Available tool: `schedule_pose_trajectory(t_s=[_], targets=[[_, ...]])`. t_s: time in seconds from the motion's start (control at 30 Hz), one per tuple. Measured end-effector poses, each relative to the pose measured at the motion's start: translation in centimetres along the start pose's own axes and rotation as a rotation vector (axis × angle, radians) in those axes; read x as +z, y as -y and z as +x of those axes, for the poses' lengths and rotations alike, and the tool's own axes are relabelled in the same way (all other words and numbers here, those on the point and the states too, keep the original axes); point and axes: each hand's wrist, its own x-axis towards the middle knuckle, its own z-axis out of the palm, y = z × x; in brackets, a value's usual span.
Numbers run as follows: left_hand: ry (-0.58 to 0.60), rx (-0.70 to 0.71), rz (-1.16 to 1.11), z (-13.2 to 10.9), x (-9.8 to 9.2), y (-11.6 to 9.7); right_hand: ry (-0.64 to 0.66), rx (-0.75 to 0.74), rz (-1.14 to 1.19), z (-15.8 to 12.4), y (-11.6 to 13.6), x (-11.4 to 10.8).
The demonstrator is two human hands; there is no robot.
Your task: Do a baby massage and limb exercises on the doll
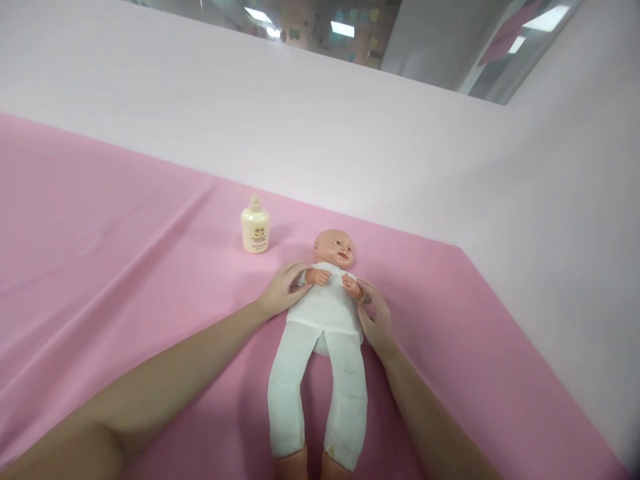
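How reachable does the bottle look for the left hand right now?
Probably yes: the bottle stands just beyond the left hand, with only pink cloth between, though that hand would first have to leave the doll.

On the worktop (125,233), a baby doll (325,310) is flanked by the left hand (285,290) and the right hand (379,320). A bottle (256,230) is placed left of its head (331,247); behind, a wall (200,113) is topped by what may be a window (320,33).

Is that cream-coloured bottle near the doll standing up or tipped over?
Upright: the cream-coloured bottle rests on its base on the pink sheet, neck on top, near the baby doll.
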Motion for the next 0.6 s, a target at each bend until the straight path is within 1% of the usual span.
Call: schedule_pose_trajectory(t_s=[0.13, 0.23, 0.33, 0.43, 0.5, 0.6], targets=[[-0.022, -0.001, -0.006, -0.1, 0.1, 0.1, -0.048, 0.090, 0.063, -0.1, -0.3, 0.1], [-0.097, -0.071, -0.056, -0.2, 0.1, 0.3, -0.156, 0.201, 0.190, 0.1, -0.7, 0.3], [-0.199, -0.192, -0.168, -0.3, 0.3, 0.9, -0.304, 0.268, 0.340, 0.4, -0.8, 0.3], [-0.307, -0.316, -0.355, -0.3, 0.4, 1.7, -0.438, 0.347, 0.427, 0.8, -1.4, 0.2], [-0.388, -0.421, -0.480, -0.2, 0.4, 2.3, -0.505, 0.446, 0.488, 1.0, -2.2, 0.1], [-0.522, -0.590, -0.606, 0.1, 0.4, 3.3, -0.606, 0.625, 0.617, 1.2, -4.0, -0.3]])
